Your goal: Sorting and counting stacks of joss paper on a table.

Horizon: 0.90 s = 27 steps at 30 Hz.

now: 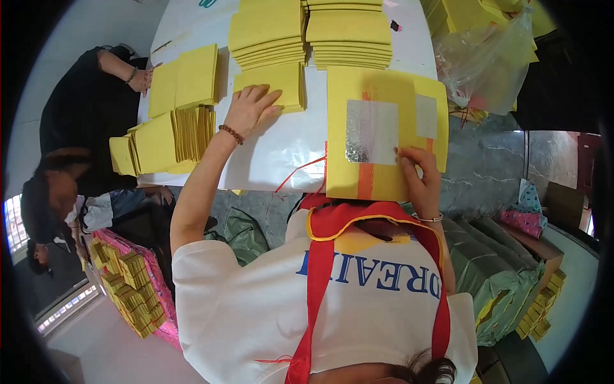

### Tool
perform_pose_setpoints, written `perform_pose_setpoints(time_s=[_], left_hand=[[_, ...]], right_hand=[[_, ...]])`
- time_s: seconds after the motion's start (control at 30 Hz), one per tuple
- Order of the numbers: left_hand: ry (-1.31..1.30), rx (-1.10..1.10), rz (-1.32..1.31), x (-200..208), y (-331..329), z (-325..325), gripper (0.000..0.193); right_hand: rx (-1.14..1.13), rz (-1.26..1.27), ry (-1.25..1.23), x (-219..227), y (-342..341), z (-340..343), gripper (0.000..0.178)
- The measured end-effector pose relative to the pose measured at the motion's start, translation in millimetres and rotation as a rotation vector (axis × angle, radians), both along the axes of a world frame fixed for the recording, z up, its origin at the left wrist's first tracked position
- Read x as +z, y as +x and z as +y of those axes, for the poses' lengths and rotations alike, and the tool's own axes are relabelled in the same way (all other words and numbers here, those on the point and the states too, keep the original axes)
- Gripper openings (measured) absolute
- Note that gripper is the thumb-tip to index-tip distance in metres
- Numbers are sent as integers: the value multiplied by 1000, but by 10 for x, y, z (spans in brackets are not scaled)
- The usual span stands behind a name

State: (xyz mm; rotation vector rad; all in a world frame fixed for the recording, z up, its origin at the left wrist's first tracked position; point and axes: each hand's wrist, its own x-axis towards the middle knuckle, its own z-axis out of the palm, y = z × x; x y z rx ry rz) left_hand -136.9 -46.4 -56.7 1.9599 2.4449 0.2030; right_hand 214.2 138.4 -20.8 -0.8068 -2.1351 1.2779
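My left hand (pixel 252 109) lies palm down with fingers spread on a low stack of folded yellow paper (pixel 288 83), near the middle of the table. To the right, my right hand (pixel 423 179) pinches the edge of a large yellow joss paper sheet (pixel 339 121) at the table's front edge. This sheet bears a silver foil square (pixel 377 131) and an orange stripe. A second sheet (pixel 438 93) with a foil patch shows partly behind it. What lies beneath the sheets is hidden.
Tall yellow paper stacks (pixel 268 32) stand at the back. Another person's hand (pixel 144 78) touches a stack (pixel 185 77) on the left, near a row of upright folded bundles (pixel 192 137). A clear plastic bag (pixel 486 64) hangs at the right edge; green sacks (pixel 492 275) stand on the floor.
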Motion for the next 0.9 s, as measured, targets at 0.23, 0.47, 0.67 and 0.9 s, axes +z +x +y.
perform_pose_setpoints(time_s=[0.23,0.47,0.67,0.9], left_hand=[[304,-256,-177,523,871,267,28],[123,-653,-38,730,1572,277,43],[148,-506,-421,704,1578,232,16],[166,-387,-537,657,1530,270,12]], right_hand=[[0,3,59,-37,-16,14,16],[-2,53,17,-45,-19,20,15],[14,68,-60,-41,10,42,18],[70,98,-176,-39,48,58,33]])
